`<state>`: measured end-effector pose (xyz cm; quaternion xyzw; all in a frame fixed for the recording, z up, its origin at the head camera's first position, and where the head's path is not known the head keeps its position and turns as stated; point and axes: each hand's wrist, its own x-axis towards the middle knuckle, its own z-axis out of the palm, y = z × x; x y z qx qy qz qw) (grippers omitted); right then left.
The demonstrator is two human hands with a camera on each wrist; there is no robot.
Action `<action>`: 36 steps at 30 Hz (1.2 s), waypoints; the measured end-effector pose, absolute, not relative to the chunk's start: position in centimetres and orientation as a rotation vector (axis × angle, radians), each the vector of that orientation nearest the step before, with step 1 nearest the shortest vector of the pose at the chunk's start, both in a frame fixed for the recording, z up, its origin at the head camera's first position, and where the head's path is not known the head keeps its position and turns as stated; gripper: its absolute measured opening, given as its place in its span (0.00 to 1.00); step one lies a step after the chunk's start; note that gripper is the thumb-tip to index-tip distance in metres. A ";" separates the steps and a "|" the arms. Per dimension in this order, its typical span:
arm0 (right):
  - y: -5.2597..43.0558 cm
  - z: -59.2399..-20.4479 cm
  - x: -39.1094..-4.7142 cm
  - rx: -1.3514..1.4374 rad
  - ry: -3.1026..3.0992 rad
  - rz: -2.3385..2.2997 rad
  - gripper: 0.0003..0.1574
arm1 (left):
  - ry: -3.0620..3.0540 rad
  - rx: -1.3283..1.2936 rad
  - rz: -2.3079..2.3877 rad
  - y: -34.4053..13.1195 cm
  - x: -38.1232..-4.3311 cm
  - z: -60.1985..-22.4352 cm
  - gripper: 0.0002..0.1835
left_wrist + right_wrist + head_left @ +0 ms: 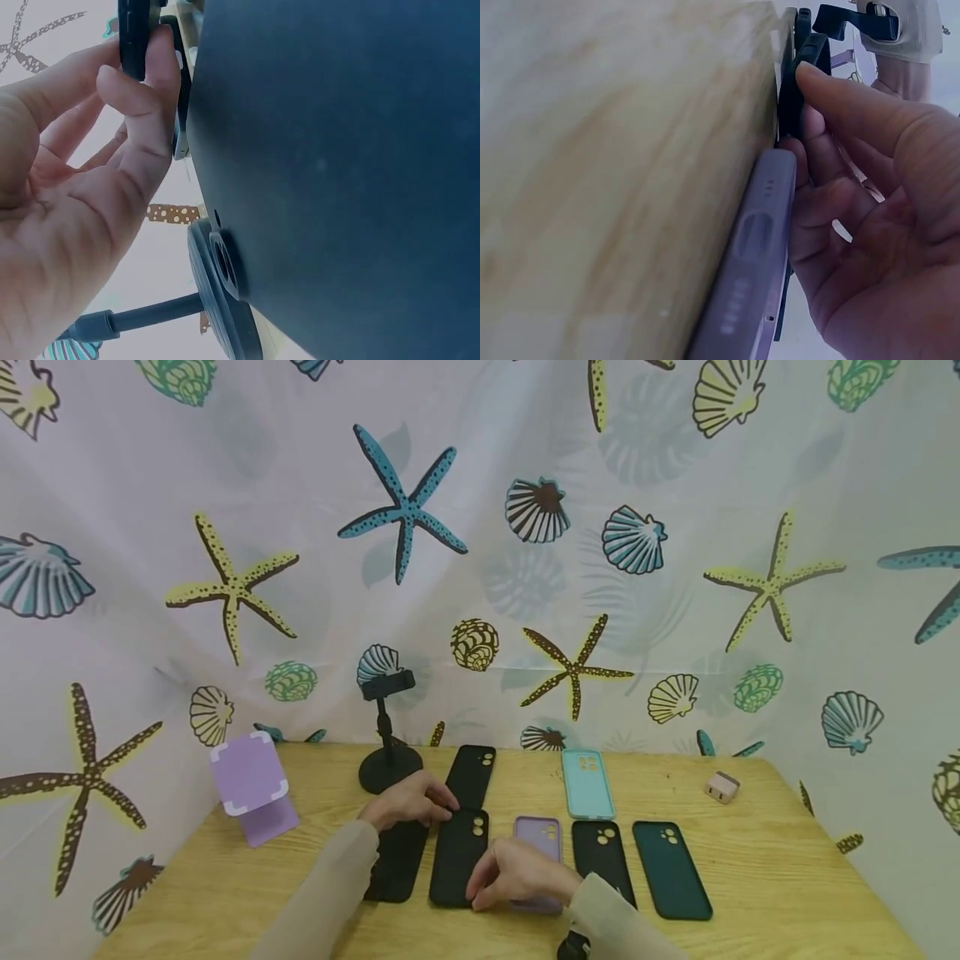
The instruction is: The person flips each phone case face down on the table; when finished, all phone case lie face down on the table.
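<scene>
1. We find the middle black case (452, 870) fenced at two opposite corners, by the left hand (411, 799) and the right hand (519, 871)
2. We see the right hand also partly blocking the purple case (537, 832) from above
3. We note the black stand (388, 772) rising just behind the left hand
4. We mark passable bare tabletop (528, 789) between the turquoise case (588, 789) and the rear black case (469, 779), and right of the dark green case (672, 872)

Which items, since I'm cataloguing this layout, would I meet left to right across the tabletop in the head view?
Purple stand, black stand, gripped black phone case, lilac case, turquoise case, dark teal case, small pink charger.
</scene>
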<state>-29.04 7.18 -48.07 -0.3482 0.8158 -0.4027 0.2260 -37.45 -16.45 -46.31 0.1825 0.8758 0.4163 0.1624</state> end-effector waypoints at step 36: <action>5.4 -47.8 -28.0 -0.681 2.360 -1.278 0.24 | 2.462 0.358 1.405 -15.5 -36.4 -44.6 0.15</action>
